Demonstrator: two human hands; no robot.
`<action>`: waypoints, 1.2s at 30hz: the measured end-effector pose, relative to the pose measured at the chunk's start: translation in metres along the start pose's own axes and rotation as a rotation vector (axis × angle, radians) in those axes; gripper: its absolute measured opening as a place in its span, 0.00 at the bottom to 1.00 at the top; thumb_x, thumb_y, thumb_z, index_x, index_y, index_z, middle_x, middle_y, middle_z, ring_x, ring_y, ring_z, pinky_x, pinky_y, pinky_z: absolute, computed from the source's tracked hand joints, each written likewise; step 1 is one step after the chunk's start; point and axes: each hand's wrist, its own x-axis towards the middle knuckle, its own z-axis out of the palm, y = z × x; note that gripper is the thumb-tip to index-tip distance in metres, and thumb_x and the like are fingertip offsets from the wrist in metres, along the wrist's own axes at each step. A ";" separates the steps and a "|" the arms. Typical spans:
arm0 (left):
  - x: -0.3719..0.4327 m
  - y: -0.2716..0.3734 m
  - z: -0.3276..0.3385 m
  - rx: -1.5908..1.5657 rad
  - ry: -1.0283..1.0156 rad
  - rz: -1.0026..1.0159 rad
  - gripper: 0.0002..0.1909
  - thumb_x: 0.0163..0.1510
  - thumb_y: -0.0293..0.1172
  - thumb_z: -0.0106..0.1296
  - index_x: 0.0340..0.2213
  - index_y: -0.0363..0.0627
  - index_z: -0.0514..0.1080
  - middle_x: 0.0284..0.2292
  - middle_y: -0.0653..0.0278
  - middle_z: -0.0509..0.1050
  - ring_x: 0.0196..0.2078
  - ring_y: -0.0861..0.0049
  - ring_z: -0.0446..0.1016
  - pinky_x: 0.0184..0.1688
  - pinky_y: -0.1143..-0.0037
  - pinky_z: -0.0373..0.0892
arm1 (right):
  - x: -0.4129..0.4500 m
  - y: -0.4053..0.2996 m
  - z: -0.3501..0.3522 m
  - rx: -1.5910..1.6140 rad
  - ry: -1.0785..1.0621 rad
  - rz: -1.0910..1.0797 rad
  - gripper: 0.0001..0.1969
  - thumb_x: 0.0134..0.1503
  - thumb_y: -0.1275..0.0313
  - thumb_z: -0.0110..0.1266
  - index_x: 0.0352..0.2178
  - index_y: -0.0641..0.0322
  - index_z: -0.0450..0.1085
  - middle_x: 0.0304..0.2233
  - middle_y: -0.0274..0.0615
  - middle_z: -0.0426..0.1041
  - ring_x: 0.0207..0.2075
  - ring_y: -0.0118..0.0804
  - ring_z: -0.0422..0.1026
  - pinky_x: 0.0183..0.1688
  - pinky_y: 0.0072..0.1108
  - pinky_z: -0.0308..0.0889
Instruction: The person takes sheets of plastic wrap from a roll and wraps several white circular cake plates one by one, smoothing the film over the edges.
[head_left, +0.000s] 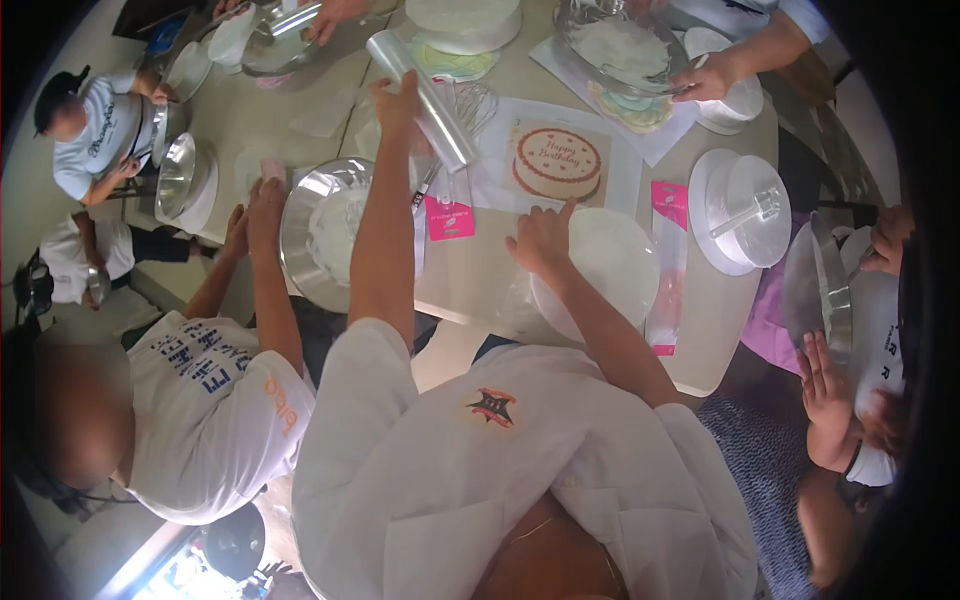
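Note:
My left hand (396, 101) grips a roll of clear plastic film (421, 101) tilted above the table. Near the front edge, my right hand (544, 238) holds nothing; its fingers are apart, with the index finger at the lower edge of a printed sheet with a picture of a birthday cake (557, 161). Below that hand is a round white board or turntable (596, 274), partly covered by my forearm. A wire whisk (474, 109) lies behind the film roll. Left of my left forearm stands a metal bowl (296, 251) with white cream (337, 225).
A pink-ended tool package (669, 262) lies right of the white board, near a white cake turntable (739, 214) bearing a scraper (736, 220). Another pink package (450, 219) lies by the sheet. Co-workers' hands (262, 214) are left of the bowl; another person's hand (705, 79) holds a glass bowl (622, 82).

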 end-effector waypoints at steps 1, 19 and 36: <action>0.024 -0.016 -0.005 0.062 0.067 0.025 0.33 0.39 0.39 0.58 0.41 0.35 0.54 0.31 0.51 0.67 0.30 0.70 0.69 0.28 0.72 0.67 | 0.001 -0.004 0.000 0.005 -0.002 -0.007 0.17 0.44 0.56 0.49 0.26 0.59 0.71 0.28 0.40 0.69 0.33 0.38 0.68 0.50 0.52 0.40; -0.215 0.011 0.007 0.095 -0.091 0.469 0.17 0.43 0.25 0.51 0.37 0.34 0.62 0.33 0.56 0.64 0.37 0.70 0.63 0.37 0.75 0.61 | 0.033 0.016 -0.018 0.064 -0.376 0.069 0.20 0.44 0.54 0.47 0.35 0.54 0.70 0.38 0.41 0.69 0.41 0.40 0.68 0.47 0.53 0.45; -0.281 -0.050 -0.006 0.079 -0.458 0.371 0.26 0.43 0.21 0.49 0.45 0.36 0.56 0.43 0.51 0.61 0.47 0.63 0.60 0.48 0.72 0.57 | 0.048 0.107 -0.018 0.920 -0.577 -0.020 0.15 0.46 0.64 0.48 0.34 0.60 0.72 0.33 0.38 0.71 0.35 0.29 0.65 0.38 0.20 0.59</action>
